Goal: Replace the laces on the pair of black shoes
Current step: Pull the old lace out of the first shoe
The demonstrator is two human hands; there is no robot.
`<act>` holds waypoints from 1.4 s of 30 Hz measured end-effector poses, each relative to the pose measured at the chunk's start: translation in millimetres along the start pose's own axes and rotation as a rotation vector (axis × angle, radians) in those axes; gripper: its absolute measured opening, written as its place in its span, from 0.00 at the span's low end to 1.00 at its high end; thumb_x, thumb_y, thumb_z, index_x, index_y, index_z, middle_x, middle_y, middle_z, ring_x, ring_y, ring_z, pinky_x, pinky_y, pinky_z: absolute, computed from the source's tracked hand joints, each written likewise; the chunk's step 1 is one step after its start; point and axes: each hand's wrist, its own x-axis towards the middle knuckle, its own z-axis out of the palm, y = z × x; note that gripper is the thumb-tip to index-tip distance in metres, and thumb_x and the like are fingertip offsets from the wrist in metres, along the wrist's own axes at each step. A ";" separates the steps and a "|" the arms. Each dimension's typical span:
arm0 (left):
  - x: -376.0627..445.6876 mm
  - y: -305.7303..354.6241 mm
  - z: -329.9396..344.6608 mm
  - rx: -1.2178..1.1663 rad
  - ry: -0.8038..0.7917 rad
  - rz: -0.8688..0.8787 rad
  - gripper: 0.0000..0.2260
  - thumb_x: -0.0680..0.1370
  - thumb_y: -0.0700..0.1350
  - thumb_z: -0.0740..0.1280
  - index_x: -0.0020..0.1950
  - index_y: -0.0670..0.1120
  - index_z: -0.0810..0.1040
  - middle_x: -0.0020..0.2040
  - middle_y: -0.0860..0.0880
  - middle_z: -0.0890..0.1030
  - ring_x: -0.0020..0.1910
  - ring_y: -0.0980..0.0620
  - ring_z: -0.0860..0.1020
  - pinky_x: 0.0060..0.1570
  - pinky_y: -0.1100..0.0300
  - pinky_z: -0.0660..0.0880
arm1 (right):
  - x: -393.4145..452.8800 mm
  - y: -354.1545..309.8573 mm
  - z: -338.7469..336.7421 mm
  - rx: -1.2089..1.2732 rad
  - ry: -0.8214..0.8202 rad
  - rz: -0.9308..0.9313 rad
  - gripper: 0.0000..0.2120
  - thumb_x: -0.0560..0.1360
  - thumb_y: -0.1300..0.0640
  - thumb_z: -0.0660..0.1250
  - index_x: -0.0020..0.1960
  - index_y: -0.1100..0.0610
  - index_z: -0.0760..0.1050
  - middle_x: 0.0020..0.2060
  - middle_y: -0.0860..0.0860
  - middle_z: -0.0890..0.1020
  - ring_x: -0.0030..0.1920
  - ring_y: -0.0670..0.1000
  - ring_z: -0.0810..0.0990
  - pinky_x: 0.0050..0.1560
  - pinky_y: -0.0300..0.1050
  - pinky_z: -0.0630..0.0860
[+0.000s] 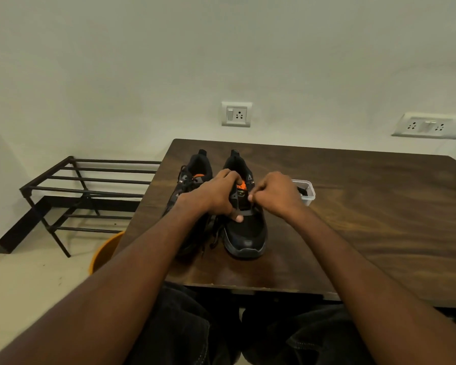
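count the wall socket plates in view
2. One wall socket plate sits on the wall above the table's far edge, behind the shoes. The other, wider plate is at the right edge of the picture. More may lie outside the frame.

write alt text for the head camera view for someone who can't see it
A person's left hand grips the right-side black sneaker on a dark wooden table while the right hand pinches at its lacing area. The other black sneaker stands beside it, a small clear plastic container just right.
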 end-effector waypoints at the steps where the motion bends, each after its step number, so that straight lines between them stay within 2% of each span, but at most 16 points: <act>1: -1.0 0.8 -1.7 -0.005 0.000 -0.014 0.44 0.67 0.50 0.83 0.76 0.51 0.62 0.77 0.50 0.62 0.74 0.44 0.67 0.73 0.42 0.70 | -2.0 5.2 -7.4 0.054 0.041 0.065 0.03 0.74 0.55 0.76 0.41 0.53 0.87 0.39 0.49 0.87 0.44 0.50 0.86 0.50 0.56 0.84; 3: -1.6 -0.5 -2.3 0.005 0.009 -0.026 0.44 0.68 0.47 0.82 0.77 0.52 0.61 0.77 0.49 0.62 0.75 0.43 0.67 0.73 0.42 0.69 | -8.6 18.1 -18.3 0.124 0.082 0.147 0.04 0.74 0.58 0.74 0.42 0.58 0.86 0.41 0.52 0.88 0.46 0.54 0.86 0.51 0.55 0.84; 5: -2.0 -4.1 -0.8 -0.012 0.013 -0.008 0.45 0.67 0.48 0.83 0.76 0.52 0.60 0.78 0.49 0.62 0.76 0.43 0.66 0.73 0.42 0.69 | -13.4 23.3 -22.6 0.056 0.089 0.091 0.04 0.75 0.61 0.72 0.46 0.55 0.86 0.43 0.49 0.85 0.45 0.49 0.84 0.46 0.45 0.81; 7: -1.9 -8.1 1.4 -0.059 -0.014 0.015 0.47 0.66 0.52 0.83 0.77 0.54 0.59 0.78 0.51 0.60 0.76 0.44 0.65 0.73 0.41 0.69 | -14.5 18.0 -17.8 -0.010 0.071 -0.025 0.11 0.77 0.60 0.72 0.57 0.51 0.84 0.51 0.49 0.78 0.47 0.47 0.80 0.44 0.40 0.75; 10: -0.7 -7.2 5.5 -0.077 -0.003 0.024 0.45 0.66 0.60 0.82 0.74 0.55 0.60 0.76 0.51 0.59 0.75 0.44 0.66 0.72 0.41 0.71 | -8.4 10.6 -3.1 -0.139 0.028 -0.150 0.18 0.78 0.55 0.72 0.68 0.47 0.79 0.57 0.50 0.72 0.60 0.52 0.75 0.58 0.50 0.78; 14: 1.4 -2.9 9.6 -0.034 0.039 0.005 0.42 0.66 0.64 0.80 0.70 0.56 0.60 0.73 0.49 0.61 0.71 0.44 0.70 0.70 0.41 0.72 | -1.7 4.5 8.8 -0.267 -0.016 -0.143 0.11 0.79 0.51 0.71 0.60 0.49 0.84 0.56 0.52 0.72 0.56 0.54 0.76 0.58 0.57 0.79; 16: 3.6 -1.3 11.2 -0.030 0.034 -0.002 0.42 0.65 0.64 0.80 0.69 0.57 0.59 0.73 0.48 0.60 0.70 0.43 0.71 0.69 0.41 0.73 | -1.0 -2.3 11.0 -0.236 0.016 -0.073 0.07 0.77 0.51 0.72 0.52 0.49 0.86 0.53 0.51 0.78 0.52 0.53 0.80 0.56 0.58 0.80; 19: 6.2 1.8 13.2 -0.016 0.021 -0.017 0.45 0.63 0.63 0.82 0.70 0.56 0.58 0.74 0.48 0.59 0.70 0.42 0.70 0.69 0.41 0.73 | 0.2 -8.9 17.5 -0.133 0.043 0.050 0.07 0.75 0.52 0.70 0.39 0.52 0.83 0.36 0.49 0.84 0.42 0.52 0.83 0.52 0.57 0.82; 24: 7.6 6.4 9.1 -0.014 -0.034 -0.058 0.50 0.64 0.62 0.82 0.75 0.55 0.55 0.77 0.47 0.57 0.76 0.39 0.64 0.72 0.38 0.69 | 0.4 3.2 -20.9 0.065 0.228 0.308 0.09 0.74 0.57 0.68 0.37 0.58 0.80 0.35 0.54 0.82 0.36 0.54 0.80 0.36 0.46 0.75; 26: 8.2 4.3 7.4 -0.029 -0.051 -0.043 0.50 0.63 0.63 0.82 0.74 0.56 0.54 0.77 0.47 0.56 0.76 0.38 0.63 0.73 0.38 0.68 | -3.4 16.8 -38.8 0.016 0.277 0.361 0.09 0.70 0.54 0.66 0.36 0.59 0.78 0.36 0.55 0.82 0.39 0.57 0.80 0.36 0.45 0.71; 29: 6.8 2.3 6.9 -0.057 -0.060 -0.030 0.48 0.64 0.62 0.82 0.74 0.57 0.54 0.77 0.48 0.55 0.77 0.38 0.62 0.73 0.39 0.68 | -8.2 26.2 -36.5 -0.060 0.317 0.226 0.08 0.69 0.56 0.67 0.47 0.53 0.82 0.51 0.54 0.80 0.52 0.57 0.79 0.49 0.50 0.78; 31: 6.1 1.0 8.1 -0.082 -0.051 -0.026 0.47 0.64 0.61 0.82 0.72 0.57 0.56 0.76 0.49 0.55 0.76 0.39 0.62 0.73 0.39 0.69 | -7.6 24.7 -24.8 -0.054 0.313 0.044 0.14 0.72 0.63 0.72 0.55 0.49 0.82 0.58 0.52 0.75 0.59 0.54 0.76 0.57 0.52 0.79; 33: 5.1 1.1 10.1 -0.091 -0.038 -0.019 0.46 0.64 0.61 0.83 0.71 0.58 0.57 0.74 0.49 0.56 0.75 0.41 0.64 0.72 0.40 0.70 | -5.5 18.4 -12.9 -0.076 0.227 -0.122 0.13 0.76 0.62 0.72 0.58 0.49 0.83 0.58 0.51 0.73 0.61 0.52 0.72 0.58 0.48 0.78; 36: 4.3 0.3 11.3 -0.051 -0.009 -0.012 0.46 0.64 0.61 0.82 0.71 0.58 0.58 0.74 0.49 0.59 0.72 0.41 0.68 0.69 0.42 0.73 | -4.0 6.9 5.6 -0.296 -0.001 -0.254 0.13 0.79 0.53 0.72 0.63 0.49 0.82 0.61 0.50 0.70 0.62 0.52 0.69 0.61 0.51 0.76; 39: 2.3 1.3 9.5 0.007 0.017 -0.008 0.47 0.63 0.63 0.82 0.73 0.56 0.58 0.74 0.48 0.60 0.70 0.42 0.71 0.67 0.43 0.74 | 0.3 2.7 9.5 -0.392 -0.017 -0.232 0.11 0.77 0.49 0.74 0.58 0.49 0.85 0.60 0.49 0.72 0.59 0.52 0.71 0.60 0.54 0.77; 42: 2.9 2.4 8.2 0.007 0.004 -0.018 0.46 0.63 0.64 0.82 0.72 0.57 0.58 0.75 0.49 0.61 0.72 0.41 0.70 0.68 0.41 0.73 | 7.0 8.0 -7.2 -0.091 0.289 -0.049 0.02 0.74 0.53 0.75 0.44 0.47 0.86 0.47 0.45 0.83 0.49 0.48 0.81 0.52 0.55 0.82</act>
